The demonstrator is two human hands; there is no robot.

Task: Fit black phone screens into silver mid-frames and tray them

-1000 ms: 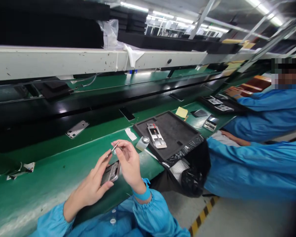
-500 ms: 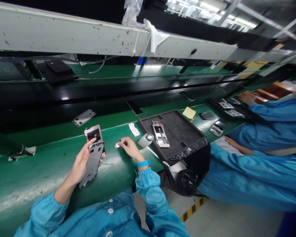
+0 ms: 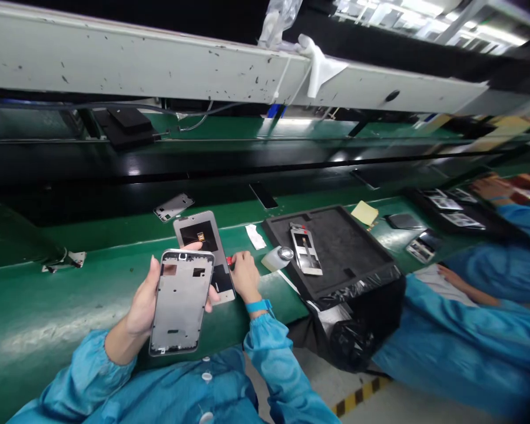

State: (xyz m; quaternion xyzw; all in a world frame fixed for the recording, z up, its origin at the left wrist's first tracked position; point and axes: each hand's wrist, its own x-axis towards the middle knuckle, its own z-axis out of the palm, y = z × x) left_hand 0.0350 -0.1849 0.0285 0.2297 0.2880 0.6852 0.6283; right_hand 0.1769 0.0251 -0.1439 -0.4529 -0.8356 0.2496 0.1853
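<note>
My left hand is closed around a grey phone frame, its flat side with small cutouts facing me. Behind it, in the same hand, is a second phone part, silver-edged with a dark inside and a gold-coloured patch; the frame covers some of it. Beside this part's right edge, my right hand is closed, with a small red piece at its fingertips. Its fingers are partly hidden, and I cannot tell if they touch the phone part.
A white bottle with a metal top stands beside a black foam tray bearing another phone part. White paper, a grey frame and a dark phone panel lie beyond my hands. Co-workers in blue sleeves sit at right.
The phone parts have turned and spread apart, the grey frame now facing me in front of the other. My right hand has moved from the bench to the rear part's edge. The view has shifted left.
</note>
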